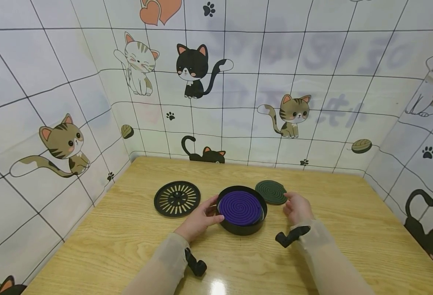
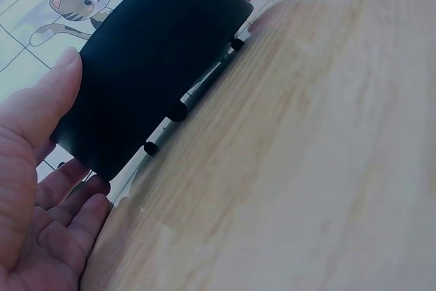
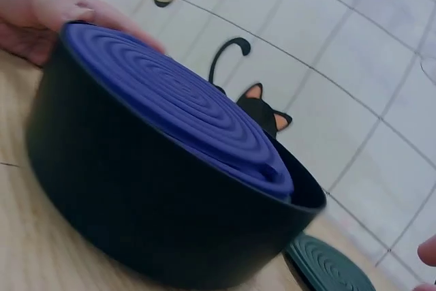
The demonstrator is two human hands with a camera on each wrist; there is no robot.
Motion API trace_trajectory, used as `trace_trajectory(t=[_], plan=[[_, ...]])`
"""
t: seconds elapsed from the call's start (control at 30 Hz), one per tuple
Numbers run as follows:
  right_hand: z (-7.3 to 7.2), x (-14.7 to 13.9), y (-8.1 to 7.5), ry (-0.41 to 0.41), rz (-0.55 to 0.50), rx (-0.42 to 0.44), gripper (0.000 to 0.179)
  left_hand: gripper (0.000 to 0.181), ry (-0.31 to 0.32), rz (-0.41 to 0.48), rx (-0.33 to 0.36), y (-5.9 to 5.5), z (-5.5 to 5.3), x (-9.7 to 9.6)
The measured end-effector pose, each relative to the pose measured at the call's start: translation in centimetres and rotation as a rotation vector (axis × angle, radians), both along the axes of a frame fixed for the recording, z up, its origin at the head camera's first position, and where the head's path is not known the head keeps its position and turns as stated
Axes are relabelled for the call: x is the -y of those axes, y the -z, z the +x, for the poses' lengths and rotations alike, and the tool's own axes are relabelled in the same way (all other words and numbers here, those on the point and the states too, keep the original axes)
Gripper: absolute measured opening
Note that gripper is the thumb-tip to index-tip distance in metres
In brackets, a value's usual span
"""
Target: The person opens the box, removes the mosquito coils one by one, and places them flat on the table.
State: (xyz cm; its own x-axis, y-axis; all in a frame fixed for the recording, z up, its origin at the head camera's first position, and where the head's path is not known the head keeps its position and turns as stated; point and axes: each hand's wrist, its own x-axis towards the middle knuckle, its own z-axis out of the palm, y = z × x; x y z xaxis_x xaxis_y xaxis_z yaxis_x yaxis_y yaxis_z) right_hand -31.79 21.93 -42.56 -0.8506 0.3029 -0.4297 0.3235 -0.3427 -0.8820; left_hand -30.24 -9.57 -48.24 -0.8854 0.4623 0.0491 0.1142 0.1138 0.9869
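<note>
A round black mosquito coil holder [image 1: 241, 230] sits mid-table with a purple mosquito coil [image 1: 240, 208] inside it, slightly tilted against the rim in the right wrist view. My left hand [image 1: 201, 220] grips the holder's left side, thumb along the outer wall and fingers round toward its base [image 2: 153, 66]. Behind and to the right lies a dark green mosquito coil [image 1: 270, 192], flat on the table. My right hand [image 1: 298, 208] is at that coil's right edge, fingers loosely bent. In the right wrist view a gap shows between its fingertips [image 3: 428, 251] and the green coil.
Left of the holder lies a black slotted lid [image 1: 177, 198] with a knob at its centre. The wooden table [image 1: 109, 246] ends at walls covered in a cat-print sheet [image 1: 246, 90]. Each wrist wears a black strap mount [image 1: 292, 236].
</note>
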Motion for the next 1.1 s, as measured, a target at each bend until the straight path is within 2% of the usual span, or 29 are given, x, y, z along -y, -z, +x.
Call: trace_trajectory(t=[0.2,0.43,0.53,0.7,0.9,1.1], plan=[[0.8,1.6,-0.3,-0.211,0.153,-0.142,0.054,0.083,-0.006,-0.006,0.004,0.0,-0.1,-0.1],[1.2,4.1,0.0,-0.383,0.362,-0.269,0.044,0.083,-0.007,0.007,0.010,0.2,0.1,-0.1],[1.2,5.0,0.1,-0.416,0.391,-0.289,0.042,0.082,-0.007,0.017,0.015,0.3,0.1,-0.1],[1.1,6.4,0.5,-0.442,0.376,-0.282,0.040,0.083,-0.012,0.024,0.023,0.3,0.1,0.0],[0.4,6.6,1.3,-0.458,0.442,-0.300,0.039,0.083,-0.007,0.020,0.014,0.3,0.0,-0.1],[0.5,6.5,1.6,-0.454,0.492,-0.303,0.039,0.084,-0.010,0.010,0.010,0.2,0.0,-0.1]])
